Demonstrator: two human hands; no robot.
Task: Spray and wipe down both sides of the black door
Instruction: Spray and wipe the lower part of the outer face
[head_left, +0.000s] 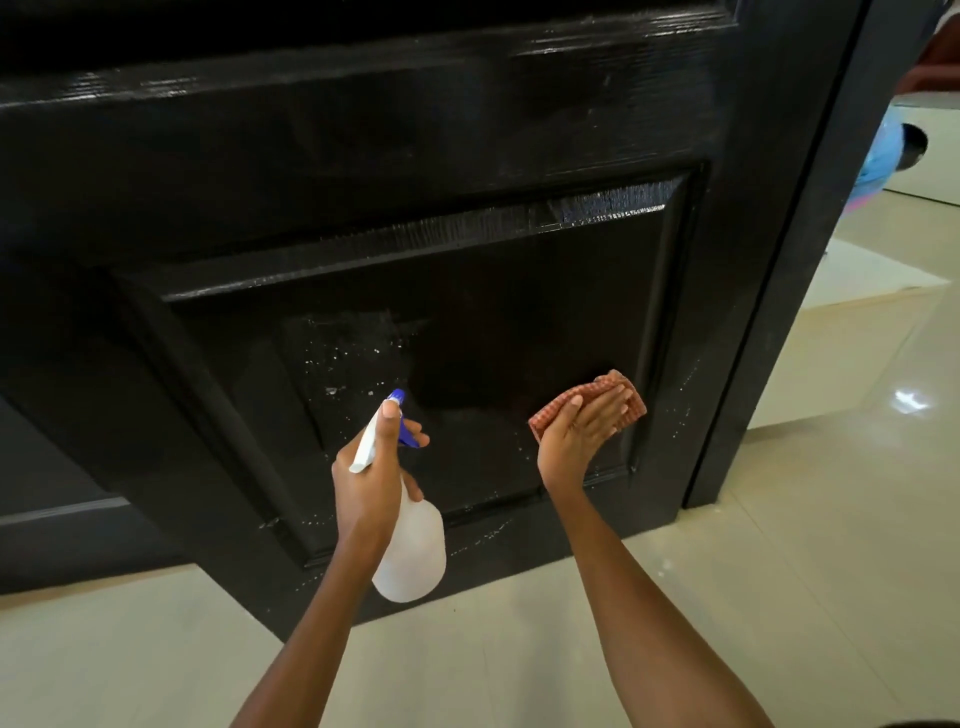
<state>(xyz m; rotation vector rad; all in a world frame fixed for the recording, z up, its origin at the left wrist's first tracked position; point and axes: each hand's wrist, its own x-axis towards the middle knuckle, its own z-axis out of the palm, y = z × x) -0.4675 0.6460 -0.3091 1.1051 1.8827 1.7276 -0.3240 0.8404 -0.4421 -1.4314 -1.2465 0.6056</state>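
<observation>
Black door (415, 156): rigid panelled slab, glossy; its lower recessed panel fills most of the view. Droplets sit on the panel's left part; wet gloss likely slippery, so firm flat pressure is needed.

Spray bottle (413, 545): just in front of the door's lower panel, nozzle aimed at the droplets. Translucent plastic, probably light. Left hand (371, 483) grasps its neck, thumb along the head, a finger at the blue trigger; neck is the sensible hold.

Cloth (597, 402): soft, folded, checked red. Right hand (576, 436) presses it flat-fingered against the panel's lower right.
</observation>
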